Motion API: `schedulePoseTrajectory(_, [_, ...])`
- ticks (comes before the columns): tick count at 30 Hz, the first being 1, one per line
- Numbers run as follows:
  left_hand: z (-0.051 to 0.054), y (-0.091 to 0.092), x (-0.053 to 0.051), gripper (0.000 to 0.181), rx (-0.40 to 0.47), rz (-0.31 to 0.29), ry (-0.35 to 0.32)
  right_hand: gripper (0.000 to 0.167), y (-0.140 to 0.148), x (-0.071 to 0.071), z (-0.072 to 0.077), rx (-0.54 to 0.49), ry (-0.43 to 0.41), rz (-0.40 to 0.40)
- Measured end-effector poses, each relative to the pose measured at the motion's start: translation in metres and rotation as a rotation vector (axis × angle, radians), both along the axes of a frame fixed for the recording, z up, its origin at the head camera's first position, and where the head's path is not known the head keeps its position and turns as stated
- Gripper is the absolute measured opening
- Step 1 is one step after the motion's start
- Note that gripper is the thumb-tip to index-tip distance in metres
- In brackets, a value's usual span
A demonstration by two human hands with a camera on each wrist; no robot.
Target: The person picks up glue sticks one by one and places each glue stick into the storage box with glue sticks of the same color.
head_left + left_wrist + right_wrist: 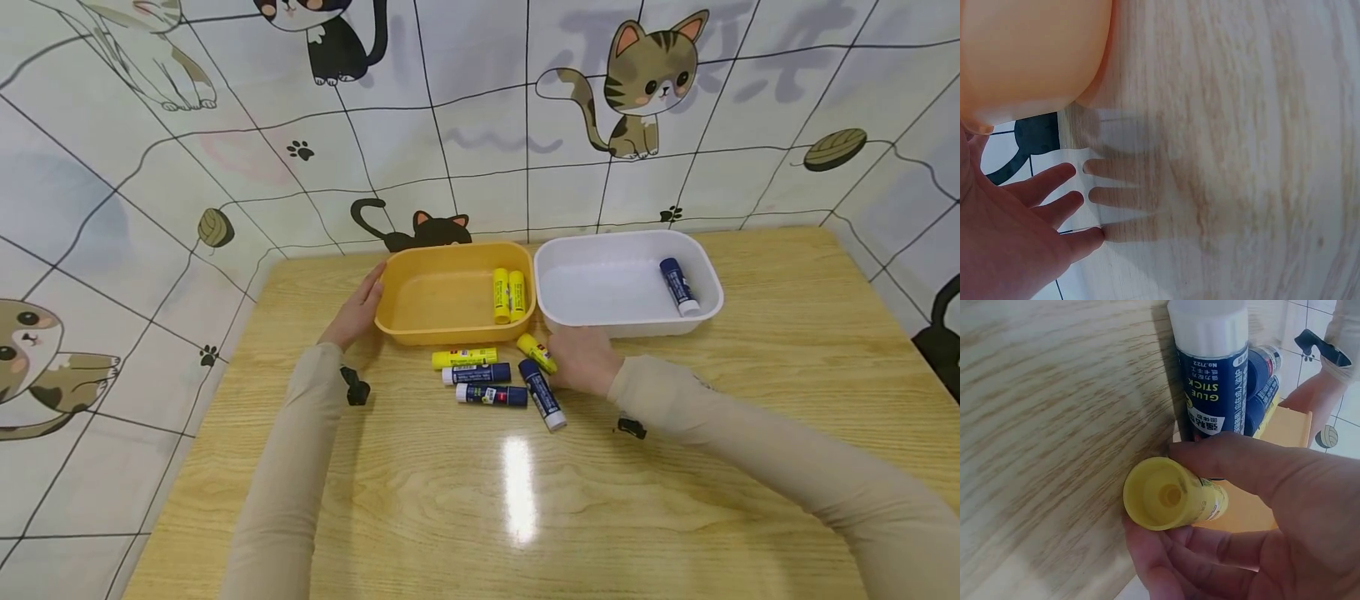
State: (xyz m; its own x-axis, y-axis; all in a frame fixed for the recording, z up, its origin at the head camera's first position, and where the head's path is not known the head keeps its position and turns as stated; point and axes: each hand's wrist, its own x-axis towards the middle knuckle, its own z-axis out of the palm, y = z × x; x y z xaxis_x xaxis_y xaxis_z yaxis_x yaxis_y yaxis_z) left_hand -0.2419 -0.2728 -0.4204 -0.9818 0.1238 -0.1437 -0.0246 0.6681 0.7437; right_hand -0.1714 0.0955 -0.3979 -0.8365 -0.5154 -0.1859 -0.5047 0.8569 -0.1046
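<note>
My right hand (pixel 585 360) is low over the table in front of the two tubs. In the right wrist view its thumb and fingers pinch a yellow glue stick (pixel 1175 495), whose hollow end faces the camera. A dark blue glue stick (pixel 542 395) with a white cap lies beside that hand. Left of it lie two more blue glue sticks (pixel 491 395) and a yellow glue stick (pixel 465 358). My left hand (pixel 358 315), fingers extended, touches the left end of the orange-yellow tub (pixel 442 337); the left wrist view shows that contact only partly.
Two yellow glue sticks (pixel 509 296) stand side by side in the orange-yellow tub's right end. The white tub (pixel 630 327) adjoins it on the right, with one blue glue stick (pixel 679 287) inside. Behind the wooden table (pixel 420 492) rises a cat-patterned wall covering (pixel 487 150).
</note>
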Motion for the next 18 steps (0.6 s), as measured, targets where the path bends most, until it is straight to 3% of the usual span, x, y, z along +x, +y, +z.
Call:
schedulePoseTrajectory(8, [0.000,-0.002,0.000,0.052,-0.004,-0.005,0.002,0.039,0.005,0.003,0.005,-0.029,0.011,0.026])
schedulePoseTrajectory(18, [0.000,-0.001,0.000,0.052,-0.005,-0.011,0.003,0.034,0.006,0.009,0.017,-0.070,-0.090,-0.019])
